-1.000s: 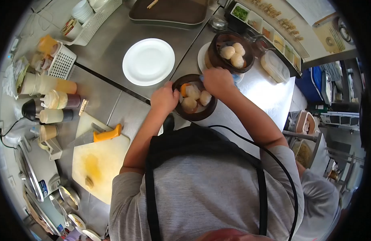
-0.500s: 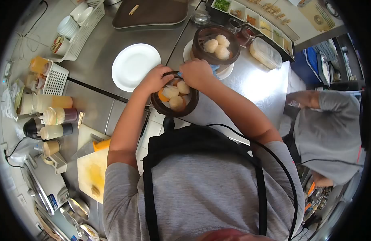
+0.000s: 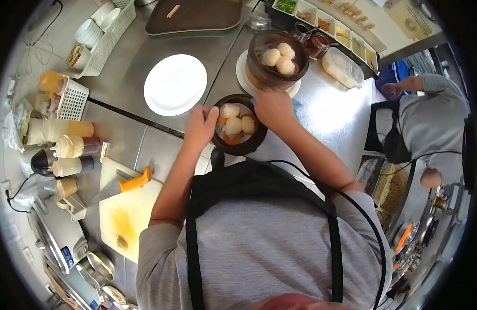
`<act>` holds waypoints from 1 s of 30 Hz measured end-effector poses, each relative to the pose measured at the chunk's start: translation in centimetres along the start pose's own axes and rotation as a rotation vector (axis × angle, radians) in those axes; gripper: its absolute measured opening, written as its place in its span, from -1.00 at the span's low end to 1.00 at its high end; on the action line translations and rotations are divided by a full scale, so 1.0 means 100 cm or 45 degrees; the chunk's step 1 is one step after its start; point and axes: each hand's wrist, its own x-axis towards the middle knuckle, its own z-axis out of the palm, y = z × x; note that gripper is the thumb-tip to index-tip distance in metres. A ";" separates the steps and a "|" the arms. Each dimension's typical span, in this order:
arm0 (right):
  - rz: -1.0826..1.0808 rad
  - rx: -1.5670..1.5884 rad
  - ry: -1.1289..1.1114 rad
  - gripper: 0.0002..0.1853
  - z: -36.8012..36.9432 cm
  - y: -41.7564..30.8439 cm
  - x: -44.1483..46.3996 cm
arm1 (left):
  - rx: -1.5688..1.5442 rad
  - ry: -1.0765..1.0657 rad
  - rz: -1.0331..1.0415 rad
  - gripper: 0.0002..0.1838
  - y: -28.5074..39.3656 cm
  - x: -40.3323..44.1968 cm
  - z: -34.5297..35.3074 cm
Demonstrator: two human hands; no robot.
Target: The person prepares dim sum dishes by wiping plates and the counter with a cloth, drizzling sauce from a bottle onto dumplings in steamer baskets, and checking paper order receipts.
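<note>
A round dark steamer basket (image 3: 241,150) with several pale dumplings (image 3: 232,125) and bits of orange inside is held between my two hands, close to my apron. My left hand (image 3: 201,125) grips its left rim, thumb on the edge. On its upper right rim, my right hand (image 3: 273,108) is closed, with a blue cloth (image 3: 297,105) partly showing beside it. Just beyond stands a second steamer basket (image 3: 275,80) holding three dumplings (image 3: 281,58), on a white plate (image 3: 242,72). An empty white plate (image 3: 175,85) lies to the upper left.
A brown tray (image 3: 197,15) is at the back. At left are a cutting board (image 3: 125,219), an orange-handled knife (image 3: 136,181) and sauce bottles (image 3: 73,148). Ingredient containers (image 3: 324,23) and a plastic box (image 3: 343,68) stand at back right. Another person (image 3: 429,121) is at far right.
The held basket has shifted right and turned, its dumplings now arranged differently. My left hand has moved right with it. The other person has moved up in view, an arm bent.
</note>
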 end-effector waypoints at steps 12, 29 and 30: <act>-0.241 0.095 -0.122 -0.85 0.002 -0.011 0.047 | -0.028 -0.861 0.337 -0.79 0.008 0.089 0.000; 0.153 0.226 0.117 -0.85 0.006 0.032 -0.039 | 0.152 -0.272 0.089 -0.71 0.017 0.040 0.007; 0.132 0.187 0.208 -0.87 0.012 0.026 -0.042 | 0.173 -0.234 0.088 -0.72 0.019 0.037 0.008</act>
